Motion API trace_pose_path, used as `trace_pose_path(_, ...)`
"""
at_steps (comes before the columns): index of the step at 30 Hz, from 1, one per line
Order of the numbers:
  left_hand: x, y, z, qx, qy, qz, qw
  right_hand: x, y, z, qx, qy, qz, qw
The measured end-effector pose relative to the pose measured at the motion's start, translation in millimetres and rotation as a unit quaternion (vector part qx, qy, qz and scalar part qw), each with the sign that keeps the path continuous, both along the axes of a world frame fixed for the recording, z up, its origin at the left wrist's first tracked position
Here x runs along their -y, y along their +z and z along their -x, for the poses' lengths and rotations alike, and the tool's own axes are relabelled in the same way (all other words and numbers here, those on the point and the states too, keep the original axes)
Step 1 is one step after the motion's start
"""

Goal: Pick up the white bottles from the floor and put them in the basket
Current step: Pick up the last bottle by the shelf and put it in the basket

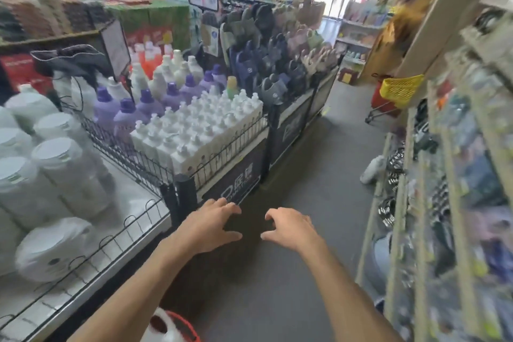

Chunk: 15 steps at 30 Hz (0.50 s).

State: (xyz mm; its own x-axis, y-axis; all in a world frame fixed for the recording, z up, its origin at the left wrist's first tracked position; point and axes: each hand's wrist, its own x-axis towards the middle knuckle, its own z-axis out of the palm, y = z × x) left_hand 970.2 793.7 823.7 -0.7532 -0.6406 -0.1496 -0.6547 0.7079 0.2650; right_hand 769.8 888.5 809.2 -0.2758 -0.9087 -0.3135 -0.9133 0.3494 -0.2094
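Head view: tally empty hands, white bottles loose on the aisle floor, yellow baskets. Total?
Empty hands: 2, left hand and right hand
White bottle lying on the floor by the right-side shelf: 1
Yellow basket: 1
Total: 4

Only forearms and hands show. The left forearm [133, 286] comes in from 7 o'clock and the right forearm [341, 286] from 5 o'clock, both bare from wrist to frame edge. The left grip [211, 226] and right grip [291, 228] are bare too, and blur hides finer detail.
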Motion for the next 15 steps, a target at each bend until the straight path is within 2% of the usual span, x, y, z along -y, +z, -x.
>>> trace_pose_path(6,-7,4,72,-0.052,-0.064,-0.011,0.997,-49,13,60,0.047,-0.131,0.072,0.988)
trace_pose_path(15,8,-4,154,-0.031,-0.154,0.062,0.986,-86,9,121,0.035,-0.215,0.086,0.972)
